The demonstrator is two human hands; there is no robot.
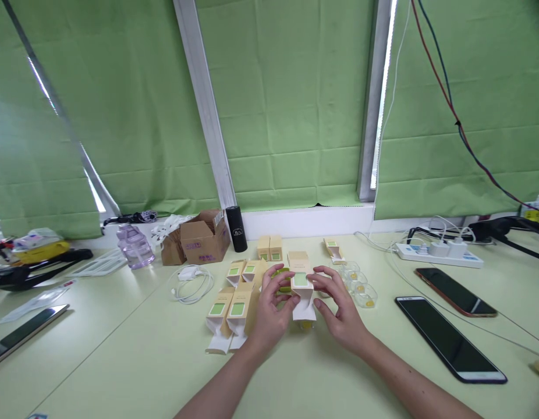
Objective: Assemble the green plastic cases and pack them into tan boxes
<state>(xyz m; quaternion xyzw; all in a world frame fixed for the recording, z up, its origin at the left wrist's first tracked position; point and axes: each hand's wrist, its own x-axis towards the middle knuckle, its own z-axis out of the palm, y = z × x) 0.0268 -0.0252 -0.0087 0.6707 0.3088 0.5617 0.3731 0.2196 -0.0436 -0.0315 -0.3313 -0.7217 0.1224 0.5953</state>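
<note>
Between my hands is a small cream cardboard box with a green panel, its white flap hanging open toward me. My left hand pinches its left edge with thumb and fingers. Fingertips of my right hand press on its right edge, the thumb lower near the flap. Something yellow and clear shows partly under the flap. Behind my left fingers sits a green round object, mostly hidden. Left of my hands, several similar boxes lie with open flaps. Clear round plastic cases with yellow bits lie to the right.
Two more cream boxes stand at the back, and another open box lies right of them. A black bottle, a brown carton and a coiled white cable are further left. Phones and a power strip lie right.
</note>
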